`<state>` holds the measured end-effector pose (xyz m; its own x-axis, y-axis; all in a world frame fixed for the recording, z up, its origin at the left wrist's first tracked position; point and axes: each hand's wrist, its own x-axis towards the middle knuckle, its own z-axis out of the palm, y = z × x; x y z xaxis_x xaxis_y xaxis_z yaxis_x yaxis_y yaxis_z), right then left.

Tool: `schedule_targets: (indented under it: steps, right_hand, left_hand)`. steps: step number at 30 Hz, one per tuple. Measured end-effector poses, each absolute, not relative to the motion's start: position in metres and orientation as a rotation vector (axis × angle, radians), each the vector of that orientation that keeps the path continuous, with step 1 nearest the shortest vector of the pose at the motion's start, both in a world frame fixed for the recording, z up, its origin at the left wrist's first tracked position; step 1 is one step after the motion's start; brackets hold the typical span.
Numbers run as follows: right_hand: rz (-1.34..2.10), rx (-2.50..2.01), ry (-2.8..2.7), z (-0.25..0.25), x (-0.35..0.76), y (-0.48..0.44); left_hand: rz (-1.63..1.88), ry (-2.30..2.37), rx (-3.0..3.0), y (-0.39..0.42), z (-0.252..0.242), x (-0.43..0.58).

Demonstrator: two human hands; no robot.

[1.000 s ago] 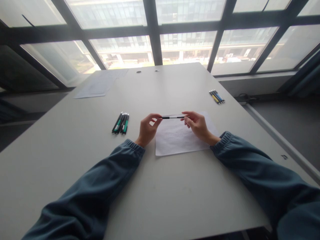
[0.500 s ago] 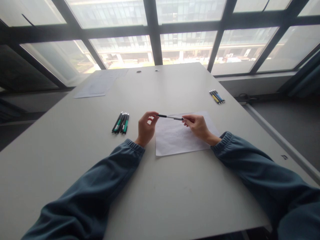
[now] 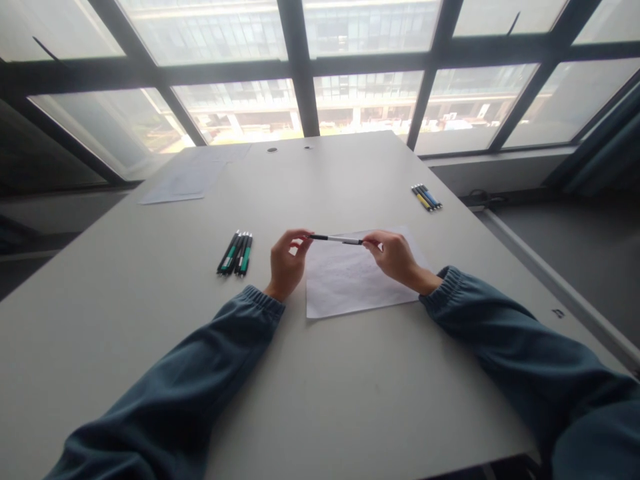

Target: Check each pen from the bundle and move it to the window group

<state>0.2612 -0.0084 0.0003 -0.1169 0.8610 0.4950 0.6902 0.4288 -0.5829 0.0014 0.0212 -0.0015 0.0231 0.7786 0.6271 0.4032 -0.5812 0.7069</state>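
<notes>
A pen [image 3: 336, 239] with a black grip and a white barrel is held level between my two hands. My left hand [image 3: 289, 261] pinches its black end between thumb and finger. On the other end, by the clip, my right hand [image 3: 393, 255] has a pinch grip. Beneath the pen lies a white sheet of paper [image 3: 350, 287] with faint marks. To the left of my left hand rests a group of black and green pens [image 3: 235, 255], side by side on the table.
The white table [image 3: 125, 320] reaches to a large window. Several pens with yellow and blue parts [image 3: 427, 198] lie near its right edge. More paper sheets [image 3: 175, 180] are at the far left. Two small round holes sit at the back, one being a grommet [image 3: 272, 150].
The view has shifted slightly, so everything appears a little lower and further left. Both hands keep hold of the pen in nearly the same pose.
</notes>
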Motion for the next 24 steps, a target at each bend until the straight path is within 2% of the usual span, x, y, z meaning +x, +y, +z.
schedule_targets:
  steps: [6,11,16,24]
  right_hand:
    - [0.095,-1.486,-1.753,0.009,0.291,0.008]
    - [-0.061,-1.828,-1.497,0.004,0.351,0.038]
    - [-0.061,-2.173,-1.336,-0.003,0.388,0.05]
    - [-0.04,-2.309,-1.262,-0.008,0.385,0.049]
  left_hand:
    - [1.619,1.246,1.928,0.022,-0.001,0.001]
    - [1.588,1.252,2.003,0.02,-0.002,0.001]
    - [1.607,1.244,1.992,0.021,-0.001,0.0]
    - [1.517,1.235,2.018,0.023,-0.003,-0.002]
